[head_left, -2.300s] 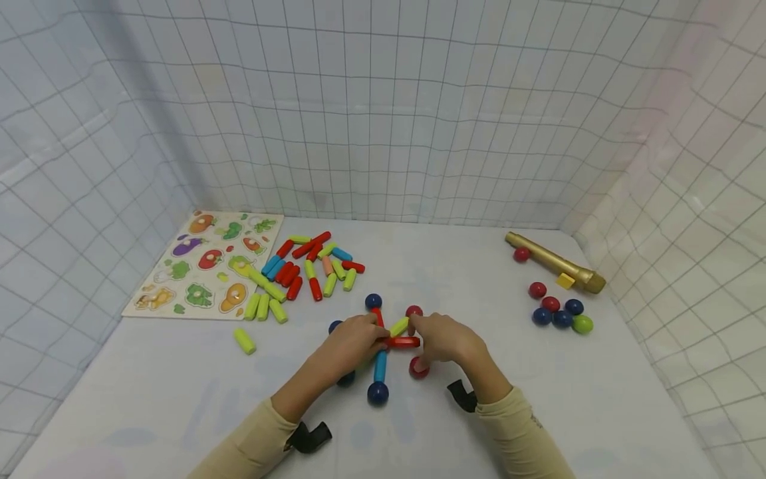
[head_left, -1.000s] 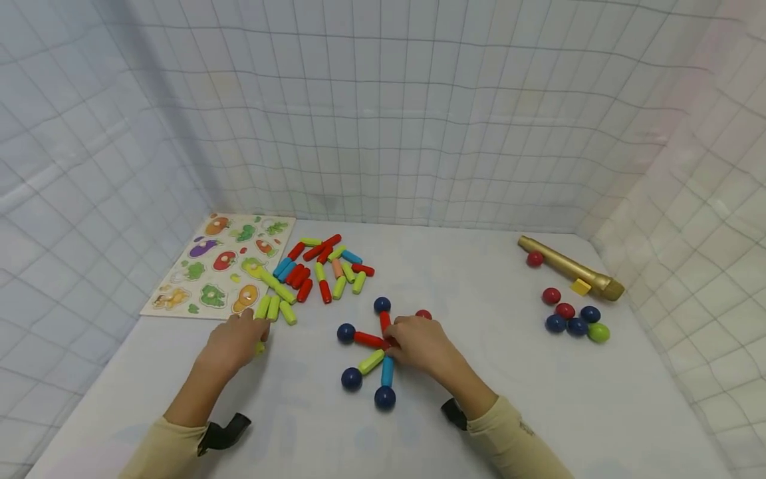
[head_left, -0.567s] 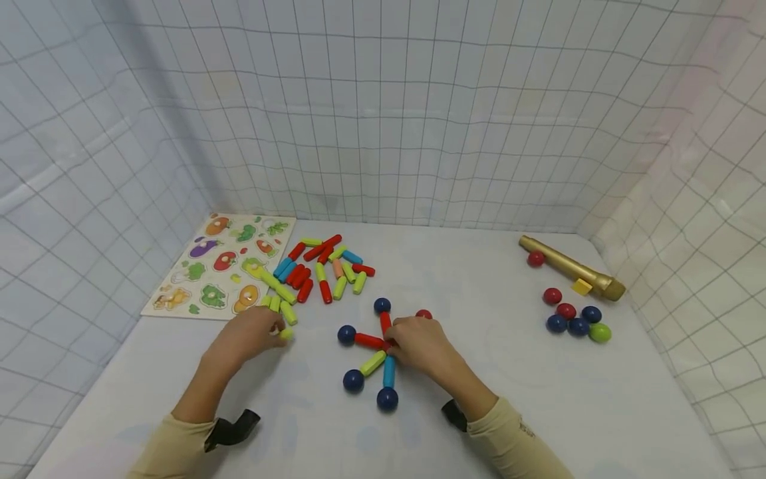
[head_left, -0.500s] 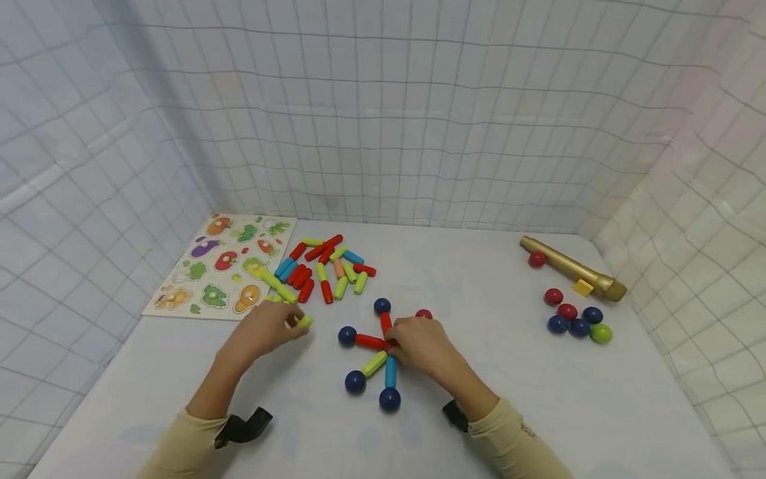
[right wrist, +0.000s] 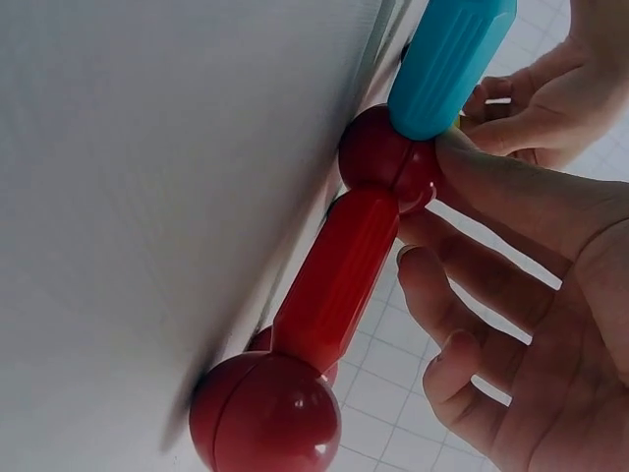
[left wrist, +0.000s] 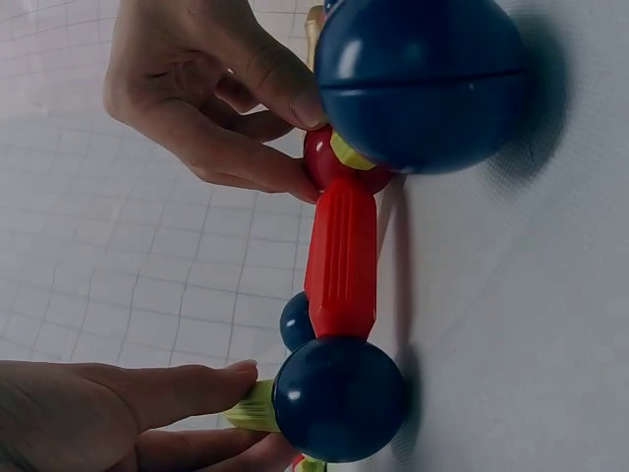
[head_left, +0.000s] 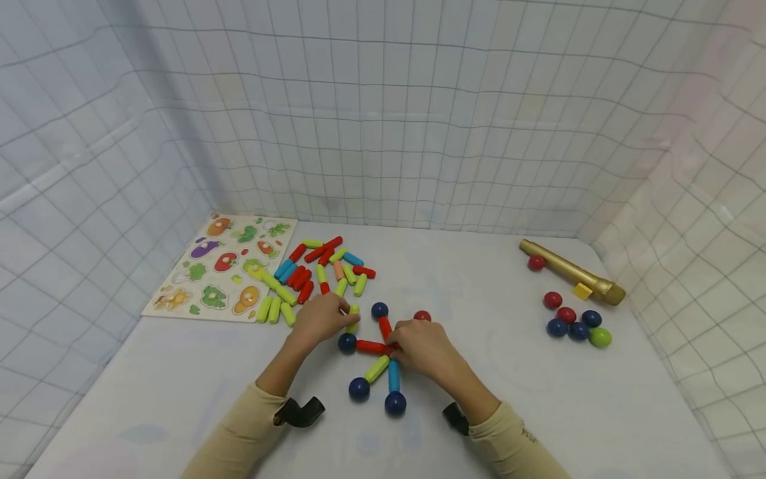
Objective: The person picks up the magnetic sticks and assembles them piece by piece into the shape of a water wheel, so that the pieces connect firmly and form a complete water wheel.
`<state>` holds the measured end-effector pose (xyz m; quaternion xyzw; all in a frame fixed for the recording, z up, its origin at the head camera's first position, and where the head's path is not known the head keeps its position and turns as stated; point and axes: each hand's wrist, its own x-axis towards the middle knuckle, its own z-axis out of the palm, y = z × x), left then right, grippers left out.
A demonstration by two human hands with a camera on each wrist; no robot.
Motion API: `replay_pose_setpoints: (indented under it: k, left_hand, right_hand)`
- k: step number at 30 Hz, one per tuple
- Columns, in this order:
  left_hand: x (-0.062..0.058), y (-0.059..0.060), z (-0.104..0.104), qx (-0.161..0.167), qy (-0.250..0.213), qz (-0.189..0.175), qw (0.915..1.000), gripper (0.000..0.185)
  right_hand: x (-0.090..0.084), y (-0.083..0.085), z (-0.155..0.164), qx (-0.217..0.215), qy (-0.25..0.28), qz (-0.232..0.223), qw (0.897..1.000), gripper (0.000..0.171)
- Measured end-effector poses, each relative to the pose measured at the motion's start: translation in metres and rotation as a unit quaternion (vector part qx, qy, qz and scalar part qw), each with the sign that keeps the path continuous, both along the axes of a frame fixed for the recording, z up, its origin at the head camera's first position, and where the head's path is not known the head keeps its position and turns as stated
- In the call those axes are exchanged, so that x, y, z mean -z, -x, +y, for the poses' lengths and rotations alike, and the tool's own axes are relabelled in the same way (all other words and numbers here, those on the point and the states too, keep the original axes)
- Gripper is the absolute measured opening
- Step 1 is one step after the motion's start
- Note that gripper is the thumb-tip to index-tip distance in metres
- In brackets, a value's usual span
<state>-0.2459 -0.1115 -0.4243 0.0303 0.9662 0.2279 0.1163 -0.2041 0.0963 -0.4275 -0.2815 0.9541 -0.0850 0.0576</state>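
A star of sticks and balls lies on the white table [head_left: 509, 399]. My right hand [head_left: 399, 349] pinches its red centre ball [right wrist: 388, 157], which the hand hides in the head view. From that ball run a red stick [head_left: 371, 346] to a blue ball [head_left: 346, 342], a blue stick [head_left: 393, 376], a green stick [head_left: 377, 368] and another red stick [right wrist: 339, 280]. My left hand [head_left: 344, 319] holds a yellow-green stick [head_left: 354, 318] just above that blue ball [left wrist: 339, 398]; its tip sits against the ball.
A pile of coloured sticks [head_left: 323, 266] and a vegetable puzzle board [head_left: 218, 266] lie at the back left. A gold tube [head_left: 568, 269] and several loose balls [head_left: 571, 319] sit at the right. Netted walls close in three sides.
My left hand reached left, picked up a yellow-green stick from the table and carried it right to the blue ball. My right hand stayed on the centre.
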Motion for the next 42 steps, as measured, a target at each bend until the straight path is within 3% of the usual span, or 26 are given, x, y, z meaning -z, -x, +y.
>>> replay_pose_setpoints:
  k: [11, 21, 26, 29, 33, 37, 42]
  left_hand:
    - [0.000, 0.003, 0.016, 0.043, 0.068, -0.056, 0.9952, 0.031]
    - [0.010, 0.000, 0.016, 0.025, 0.061, -0.050, 0.9966, 0.031]
    - [0.001, 0.002, -0.013, 0.006, 0.039, -0.005, 0.9992, 0.025]
    - [-0.008, 0.005, -0.043, -0.036, 0.064, 0.034, 0.9967, 0.018]
    - [-0.016, 0.009, -0.068, -0.098, 0.096, 0.021, 0.9903, 0.024]
    - [-0.012, 0.012, -0.071, -0.113, 0.108, -0.008, 0.9876, 0.037]
    - [0.000, 0.015, -0.065, -0.104, 0.130, 0.013, 0.9860, 0.030]
  right_hand:
    - [-0.001, -0.002, -0.003, -0.004, 0.010, -0.013, 1.000, 0.021]
    - [0.003, -0.003, -0.007, -0.012, 0.006, -0.019, 1.000, 0.021]
    - [0.002, -0.003, -0.007, -0.024, 0.009, -0.024, 0.999, 0.025]
    - [0.000, -0.003, -0.006, -0.026, 0.004, -0.014, 1.000, 0.026]
    - [-0.002, -0.004, -0.004, -0.011, -0.009, 0.001, 1.000, 0.027]
    - [-0.002, -0.004, -0.001, 0.012, -0.017, 0.014, 1.000, 0.025]
    - [0.002, -0.002, 0.003, 0.028, -0.027, 0.057, 0.998, 0.021]
